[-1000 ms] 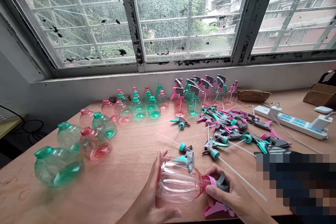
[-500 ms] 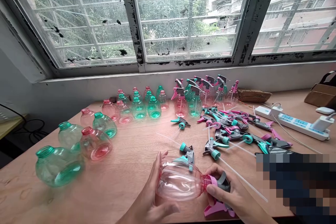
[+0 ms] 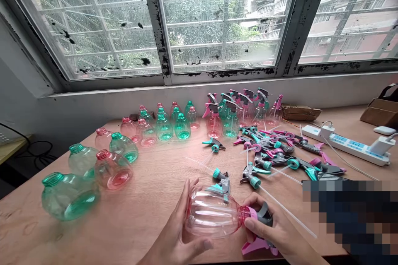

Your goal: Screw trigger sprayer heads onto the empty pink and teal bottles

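A clear pink bottle [image 3: 214, 218] lies sideways in front of me, its neck to the right. My left hand [image 3: 178, 225] cups its base, fingers behind and thumb in front. At the neck, my right hand [image 3: 275, 227] is closed on the pink collar of a grey and pink trigger spray head [image 3: 265, 215]. This head sits on the bottle's neck, with its pink trigger hanging below my fingers. Just beyond the bottle lies a grey and teal spray head [image 3: 221, 182]. Another teal-collared spray head [image 3: 250, 176] with a long tube lies past my right hand.
Open green and pink bottles stand at left, including a green bottle [image 3: 70, 198]. Assembled spray bottles [image 3: 231, 120] line the wall. Loose spray heads [image 3: 276, 149] are heaped at right. Beyond them are a power strip [image 3: 348, 145] and a cardboard box [image 3: 381, 109]. The window [image 3: 224, 20] is behind.
My left thumb and the bottle have shifted very slightly, and the highlights on the bottle differ. Both hands keep the same hold.
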Demonstrator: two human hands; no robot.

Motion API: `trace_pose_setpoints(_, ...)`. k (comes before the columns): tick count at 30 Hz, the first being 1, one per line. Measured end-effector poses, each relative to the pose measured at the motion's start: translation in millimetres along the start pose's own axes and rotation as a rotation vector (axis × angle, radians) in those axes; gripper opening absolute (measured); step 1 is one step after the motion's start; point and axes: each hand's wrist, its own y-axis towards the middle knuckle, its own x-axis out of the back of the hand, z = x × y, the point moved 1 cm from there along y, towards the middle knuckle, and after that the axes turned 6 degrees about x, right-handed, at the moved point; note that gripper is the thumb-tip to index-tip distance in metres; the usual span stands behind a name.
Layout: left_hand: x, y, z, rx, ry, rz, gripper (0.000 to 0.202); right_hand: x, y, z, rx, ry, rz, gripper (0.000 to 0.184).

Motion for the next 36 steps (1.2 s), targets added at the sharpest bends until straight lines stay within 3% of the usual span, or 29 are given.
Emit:
trace_pose_setpoints(7,-0.1,2,-5,0.007,0.148,0.016,0.094,2,0,-2,0.021,0.017,-0.03,0.043)
trace_pose_setpoints(12,0.2,1,2,0.052,0.048,0.014,0.13,0,0,-1,0.012,0.033,-0.007,0.045)
trace_pose_setpoints(17,-0.6,0,-4,0.023,-0.02,0.03,0.097,1,0,-2,0.002,0.04,0.0,0.044)
trace_pose_setpoints(23,-1.4,1,-4,0.005,0.113,0.012,0.097,3,1,-5,0.011,0.028,-0.011,0.042)
trace_pose_setpoints(28,1.1,1,5,-0.008,0.015,0.013,0.113,0,0,-3,-0.004,0.05,-0.006,0.045)
trace_pose_setpoints(36,-1.5,3,-3,0.009,0.084,0.036,0.091,1,1,-5,0.008,0.059,-0.011,0.043)
